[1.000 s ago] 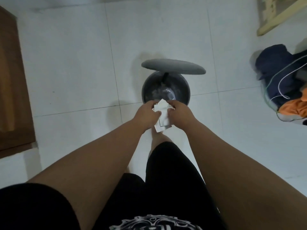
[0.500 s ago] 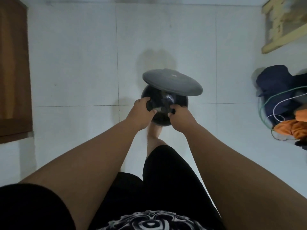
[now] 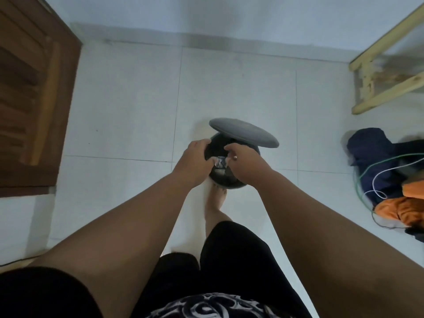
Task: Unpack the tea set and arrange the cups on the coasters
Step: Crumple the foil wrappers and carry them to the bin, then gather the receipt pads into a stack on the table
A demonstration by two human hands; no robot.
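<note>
Small crumpled scrap of wrapping (image 3: 220, 162), whitish/clear w/ dark print, sits just over the mouth of the dark round pedal bin (image 3: 226, 180), pinched from both sides btwn left hand (image 3: 196, 157) and right hand (image 3: 244, 160). Scrap mostly hidden by fingers, exact shape hard to tell. Bin's grey disc lid (image 3: 243, 132) is tilted up at the bin's far side, bin open below the scrap

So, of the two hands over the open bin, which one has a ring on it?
The right hand: a small round ring shows on one finger. The left hand, beside it over the pedal bin, shows none.
</note>
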